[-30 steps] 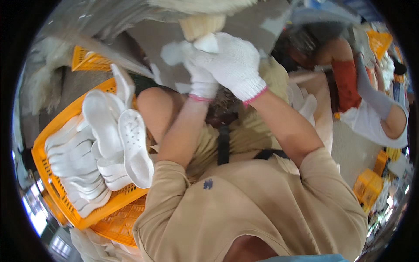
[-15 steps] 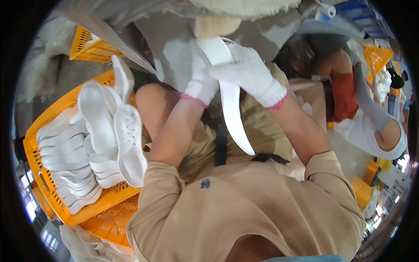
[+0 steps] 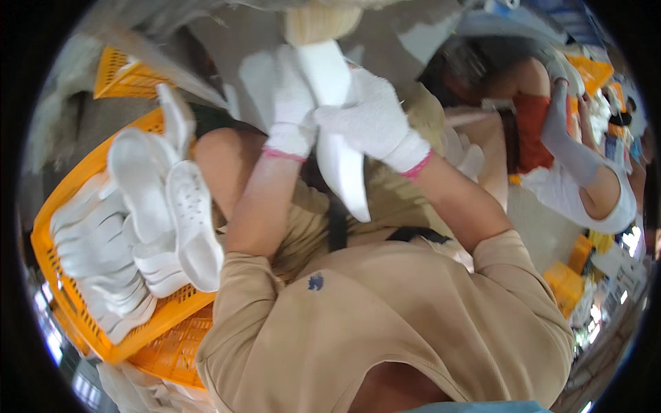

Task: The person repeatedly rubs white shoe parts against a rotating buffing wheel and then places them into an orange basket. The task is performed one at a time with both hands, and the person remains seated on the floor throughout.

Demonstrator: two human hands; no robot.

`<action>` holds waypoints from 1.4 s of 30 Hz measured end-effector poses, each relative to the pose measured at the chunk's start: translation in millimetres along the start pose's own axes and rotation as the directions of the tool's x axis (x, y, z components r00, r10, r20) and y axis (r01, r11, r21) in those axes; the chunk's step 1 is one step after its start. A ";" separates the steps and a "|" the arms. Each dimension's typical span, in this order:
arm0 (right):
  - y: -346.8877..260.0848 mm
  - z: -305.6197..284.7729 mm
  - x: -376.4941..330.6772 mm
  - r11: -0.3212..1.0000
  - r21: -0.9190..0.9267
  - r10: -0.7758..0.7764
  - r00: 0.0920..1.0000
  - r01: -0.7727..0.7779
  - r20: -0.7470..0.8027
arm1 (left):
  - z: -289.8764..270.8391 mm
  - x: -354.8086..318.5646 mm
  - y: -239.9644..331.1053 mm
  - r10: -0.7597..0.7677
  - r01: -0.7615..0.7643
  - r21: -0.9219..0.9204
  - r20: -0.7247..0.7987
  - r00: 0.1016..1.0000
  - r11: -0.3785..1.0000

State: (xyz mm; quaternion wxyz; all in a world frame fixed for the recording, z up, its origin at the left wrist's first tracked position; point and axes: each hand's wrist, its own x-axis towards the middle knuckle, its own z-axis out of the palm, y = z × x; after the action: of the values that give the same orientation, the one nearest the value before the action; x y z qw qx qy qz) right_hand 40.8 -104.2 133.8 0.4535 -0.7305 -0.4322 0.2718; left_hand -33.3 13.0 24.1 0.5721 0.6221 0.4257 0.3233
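Both my hands wear white knit gloves with pink cuffs. My left hand and my right hand together grip one long white shoe sole; its lower end points down over my lap, and its top end presses against a cream, rounded buffing head at the upper edge. To my left stands an orange plastic crate stacked with several more white soles.
A second orange crate sits further back on the left. On my right sits another person in a red top with grey arm sleeves. Yellow boxes lie on the floor at the right.
The white sole appeared between my gloved hands and now hangs lower over my lap; both hands have shifted slightly up toward the buffing head.
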 end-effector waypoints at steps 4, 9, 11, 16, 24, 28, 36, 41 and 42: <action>12.3 4.8 0.6 0.996 -0.082 -0.014 0.999 0.016 0.029 | -8.5 5.0 -10.6 -0.231 0.284 -0.664 0.170 0.958 0.691; 23.3 8.4 1.3 0.916 0.391 0.068 0.995 -0.089 0.068 | -15.3 4.1 3.4 0.049 -0.052 -0.015 -0.150 0.987 0.999; 36.8 8.8 -12.2 0.995 0.093 0.049 0.996 -0.043 -0.068 | -6.3 -9.8 7.5 -0.039 0.039 -0.201 0.004 0.999 0.979; 26.0 9.3 -26.0 0.988 -0.143 0.061 0.998 -0.064 -0.023 | 13.1 -26.9 23.9 -0.179 0.117 -0.518 -0.072 0.981 0.847; 20.3 13.3 -6.9 0.990 -0.078 0.106 0.989 -0.114 -0.104 | -2.9 -7.7 18.6 0.192 -0.173 0.376 -0.013 0.981 0.910; 44.2 2.8 -50.6 0.997 -0.071 0.015 0.991 -0.024 -0.133 | 17.1 -16.7 1.6 -0.045 0.079 -0.412 0.091 0.995 0.908; -20.6 -10.0 -72.0 0.807 -0.589 0.027 1.000 -0.027 -0.008 | 39.2 4.8 -19.3 -0.342 0.294 -0.798 0.117 0.932 0.527; -41.7 -8.4 18.2 0.750 -0.625 -0.176 0.977 0.215 0.124 | 41.6 55.1 -33.8 -0.389 0.187 -0.819 -0.048 0.920 0.542; -37.8 -12.5 20.2 0.719 -0.672 -0.072 0.981 0.177 0.181 | 36.7 58.4 -36.7 -0.289 0.211 -0.716 0.013 0.957 0.666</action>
State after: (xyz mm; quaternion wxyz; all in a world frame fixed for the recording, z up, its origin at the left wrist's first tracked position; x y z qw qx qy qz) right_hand 45.7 -83.7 173.1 0.1372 -0.7940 -0.5813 0.1132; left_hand 18.4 48.8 -22.1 0.7834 0.2717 0.3781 0.4117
